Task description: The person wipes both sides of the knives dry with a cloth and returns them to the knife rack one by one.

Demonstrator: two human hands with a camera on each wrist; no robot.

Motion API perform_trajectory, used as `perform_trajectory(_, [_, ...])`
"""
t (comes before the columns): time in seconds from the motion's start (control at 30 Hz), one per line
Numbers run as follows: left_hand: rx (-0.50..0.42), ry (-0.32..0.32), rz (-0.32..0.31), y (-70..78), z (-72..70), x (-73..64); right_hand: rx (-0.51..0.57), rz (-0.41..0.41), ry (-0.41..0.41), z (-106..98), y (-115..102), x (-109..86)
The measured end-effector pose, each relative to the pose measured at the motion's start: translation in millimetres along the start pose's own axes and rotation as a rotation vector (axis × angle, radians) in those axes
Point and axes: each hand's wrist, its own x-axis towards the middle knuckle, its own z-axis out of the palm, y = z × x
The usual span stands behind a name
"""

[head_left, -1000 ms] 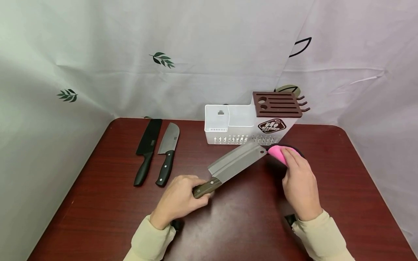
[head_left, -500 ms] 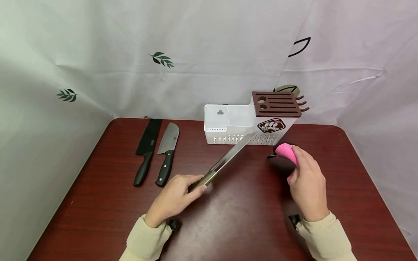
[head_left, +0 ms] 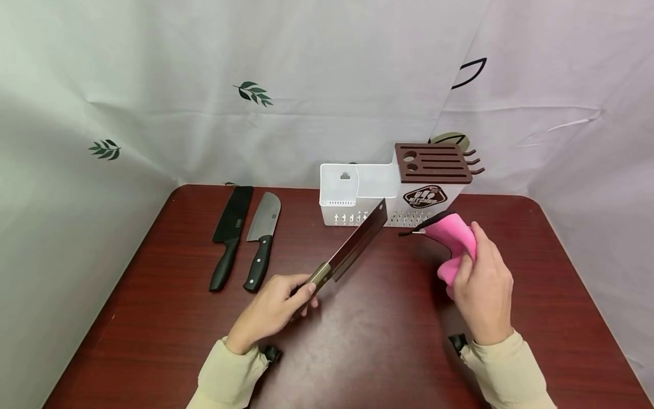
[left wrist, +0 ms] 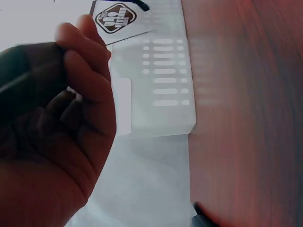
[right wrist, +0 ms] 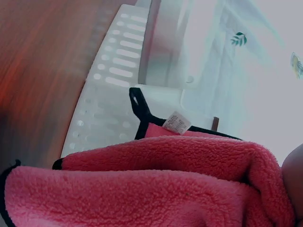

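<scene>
My left hand [head_left: 271,309] grips the brown handle of a cleaver [head_left: 361,237]. Its wide blade tilts up and away to the right, above the table in front of the white rack [head_left: 334,216]. In the left wrist view the fingers curl round the dark handle [left wrist: 28,78]. My right hand [head_left: 485,292] pinches a folded pink cleaning cloth [head_left: 455,236] with black edging. A hanging loop and a pale label show on the cloth [right wrist: 156,198] in the right wrist view. Cloth and blade are apart.
Left on the table [head_left: 168,318] lie a black knife [head_left: 234,221] and a silver-bladed knife [head_left: 264,221] with a black handle. At the back stands the rack, with a brown slotted top [head_left: 434,162] and side hooks [head_left: 475,162]. A pale curtain [head_left: 327,85] surrounds the table.
The cleaver has come away from the cloth, turned over and tilted more upright, its tip moving left. My right hand has moved slightly right, and the cloth now hangs open more.
</scene>
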Motion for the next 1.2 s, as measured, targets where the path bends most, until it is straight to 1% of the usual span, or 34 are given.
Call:
perform_trajectory(0.13, [-0.067, -0.016, -0.047, 0.3, 2.8, 2.0, 0.012, 0.013, 0.021, 0.4, -2.3, 0.9])
perform_trajectory(0.3, [-0.146, -0.033, -0.097, 2.0, 9.7, 5.8, 0.022, 0.01, 0.02, 3.3, -4.8, 0.9])
perform_trajectory(0.47, [-0.212, -0.038, -0.123, 3.8, 14.3, 8.3, 0.029, -0.003, 0.018, 8.4, -7.7, -0.5])
perform_trajectory(0.77, [-0.291, -0.056, -0.106, 6.3, 16.2, 9.6, 0.04, -0.062, -0.004, 20.3, -14.7, -2.5])
perform_trajectory(1.03, [-0.352, -0.102, -0.06, 8.2, 20.8, 9.9, 0.052, -0.102, -0.052, 33.6, -21.7, -5.1])
perform_trajectory(1.2, [-0.401, -0.11, -0.046, 8.2, 23.5, 11.2, 0.068, -0.153, -0.081, 42.0, -23.8, -7.9])
